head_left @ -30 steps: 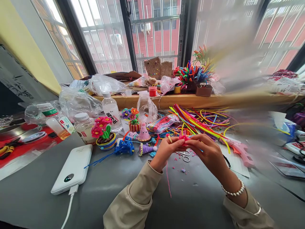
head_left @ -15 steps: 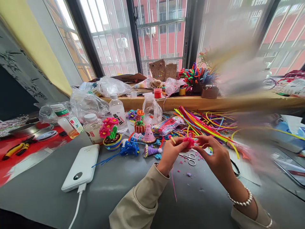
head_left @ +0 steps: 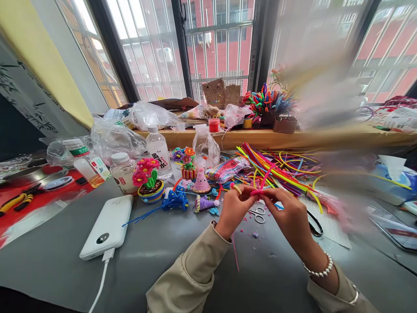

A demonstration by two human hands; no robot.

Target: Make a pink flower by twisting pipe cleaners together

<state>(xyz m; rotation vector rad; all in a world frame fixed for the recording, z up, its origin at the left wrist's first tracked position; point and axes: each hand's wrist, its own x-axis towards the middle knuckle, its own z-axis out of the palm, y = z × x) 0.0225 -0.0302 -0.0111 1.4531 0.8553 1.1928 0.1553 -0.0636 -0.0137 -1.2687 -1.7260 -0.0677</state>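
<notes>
While left hand (head_left: 232, 209) and right hand (head_left: 291, 213) pinch pink stem (head_left: 257, 191) between closed fingertips, I judge it's shaping, calling next for steadiness.

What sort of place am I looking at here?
Probably a craft workspace beside a window: a bundle of colorful pipe cleaners, handmade-looking potted pink flowers and a small pair of scissors sit on the gray table.

Pink piece (head_left: 258, 192) partly hidden, 2 sleeves (head_left: 192, 263) cut off
</notes>
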